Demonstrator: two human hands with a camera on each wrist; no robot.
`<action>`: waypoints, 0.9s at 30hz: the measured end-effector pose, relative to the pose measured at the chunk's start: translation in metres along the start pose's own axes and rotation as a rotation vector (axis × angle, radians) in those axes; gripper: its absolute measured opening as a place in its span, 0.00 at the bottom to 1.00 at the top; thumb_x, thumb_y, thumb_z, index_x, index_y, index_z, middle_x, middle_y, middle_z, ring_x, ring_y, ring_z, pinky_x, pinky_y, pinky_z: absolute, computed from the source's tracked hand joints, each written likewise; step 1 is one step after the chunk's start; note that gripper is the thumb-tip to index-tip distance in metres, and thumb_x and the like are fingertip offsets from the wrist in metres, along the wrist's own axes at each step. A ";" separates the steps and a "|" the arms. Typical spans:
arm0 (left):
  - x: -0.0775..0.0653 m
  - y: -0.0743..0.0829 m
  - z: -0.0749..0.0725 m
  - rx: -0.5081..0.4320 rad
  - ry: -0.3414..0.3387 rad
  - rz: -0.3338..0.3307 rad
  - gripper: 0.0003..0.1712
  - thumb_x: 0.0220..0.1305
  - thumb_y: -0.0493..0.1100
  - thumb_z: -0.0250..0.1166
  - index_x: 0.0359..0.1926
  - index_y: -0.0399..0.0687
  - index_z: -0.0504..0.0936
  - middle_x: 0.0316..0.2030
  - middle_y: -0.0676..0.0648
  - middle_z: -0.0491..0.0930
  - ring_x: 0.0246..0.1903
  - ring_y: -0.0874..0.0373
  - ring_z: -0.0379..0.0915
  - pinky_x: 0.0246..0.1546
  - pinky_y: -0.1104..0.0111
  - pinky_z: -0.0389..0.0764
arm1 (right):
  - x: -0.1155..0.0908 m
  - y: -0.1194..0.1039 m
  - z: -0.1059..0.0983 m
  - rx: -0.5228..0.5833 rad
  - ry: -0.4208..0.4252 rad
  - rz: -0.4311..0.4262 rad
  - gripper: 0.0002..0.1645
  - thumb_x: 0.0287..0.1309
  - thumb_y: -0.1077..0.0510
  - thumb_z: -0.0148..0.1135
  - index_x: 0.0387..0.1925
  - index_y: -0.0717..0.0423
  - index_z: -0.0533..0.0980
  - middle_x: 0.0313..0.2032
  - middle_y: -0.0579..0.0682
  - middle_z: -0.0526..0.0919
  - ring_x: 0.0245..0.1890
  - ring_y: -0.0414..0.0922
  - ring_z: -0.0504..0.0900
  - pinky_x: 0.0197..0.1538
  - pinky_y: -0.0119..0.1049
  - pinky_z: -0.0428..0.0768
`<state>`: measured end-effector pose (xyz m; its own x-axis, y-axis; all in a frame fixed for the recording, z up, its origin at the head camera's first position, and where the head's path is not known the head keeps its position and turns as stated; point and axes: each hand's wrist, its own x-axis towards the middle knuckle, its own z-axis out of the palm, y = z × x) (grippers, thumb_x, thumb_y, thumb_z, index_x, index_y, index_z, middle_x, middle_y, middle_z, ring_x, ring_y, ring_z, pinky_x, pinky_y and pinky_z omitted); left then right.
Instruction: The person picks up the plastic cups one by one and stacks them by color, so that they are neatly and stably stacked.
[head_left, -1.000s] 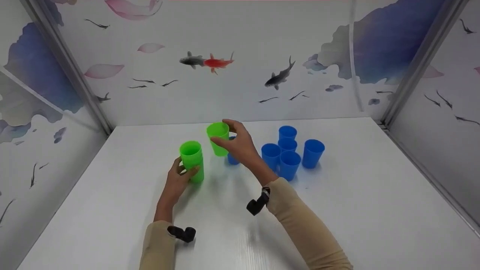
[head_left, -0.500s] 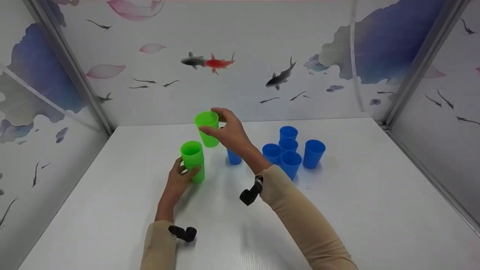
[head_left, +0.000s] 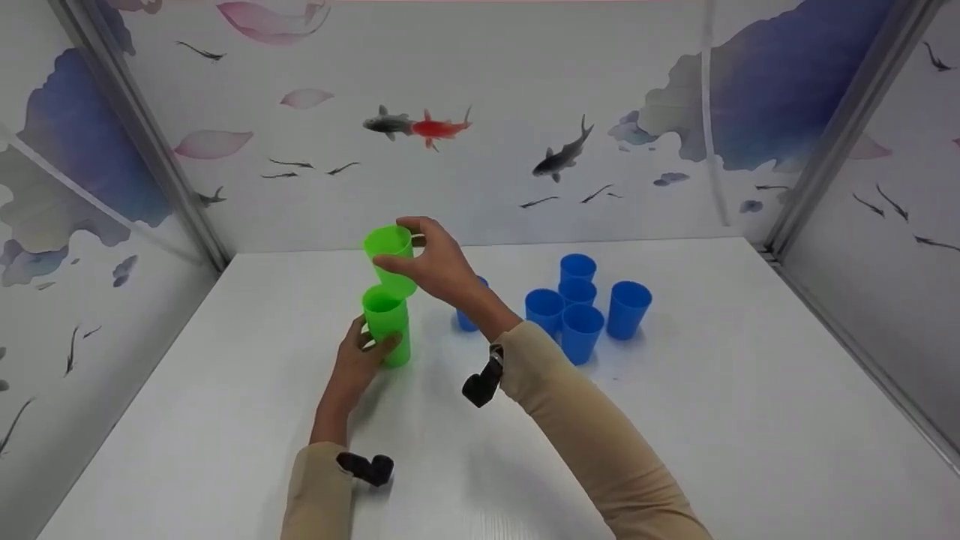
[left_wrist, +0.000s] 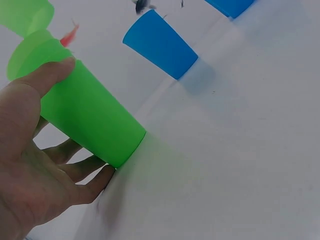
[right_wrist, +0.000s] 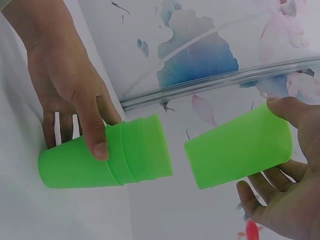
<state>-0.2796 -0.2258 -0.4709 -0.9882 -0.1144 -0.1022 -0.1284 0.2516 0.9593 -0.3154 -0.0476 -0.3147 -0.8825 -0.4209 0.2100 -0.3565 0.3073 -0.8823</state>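
Observation:
A stack of nested green cups point(head_left: 395, 324) stands upright on the white table, left of the middle. My left hand point(head_left: 361, 362) grips it from the left side, thumb across the front. Above the stack, my right hand point(head_left: 441, 268) holds a single green cup point(right_wrist: 240, 150) near its rim, thumb on one side and fingers on the other. In the right wrist view a small gap separates that cup's base from the stack's top rim. Partly hidden behind my right wrist, a lone blue cup point(left_wrist: 160, 45) stands to the right of the stack.
Right of centre, several blue cups point(head_left: 583, 334) stand close together. One more blue cup point(head_left: 630, 310) sits just to their right. Printed panels wall in the white table point(head_left: 712, 420) at the back point(head_left: 480, 202) and both sides.
My right hand has carried its green cup leftward, rising at first and then coming down a little, to a place over the stack. The left hand and the stack have stayed put.

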 end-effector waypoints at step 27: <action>0.003 0.000 -0.001 -0.001 -0.008 -0.017 0.58 0.57 0.69 0.67 0.79 0.57 0.48 0.76 0.41 0.58 0.76 0.43 0.54 0.74 0.47 0.61 | -0.001 0.022 0.038 0.027 0.011 0.059 0.43 0.60 0.43 0.70 0.72 0.50 0.64 0.66 0.52 0.72 0.67 0.48 0.73 0.65 0.44 0.78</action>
<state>-0.2822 -0.2270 -0.4707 -0.9865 -0.1107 -0.1207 -0.1450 0.2483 0.9578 -0.3107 -0.0726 -0.3498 -0.9051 -0.3932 0.1620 -0.2956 0.3077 -0.9044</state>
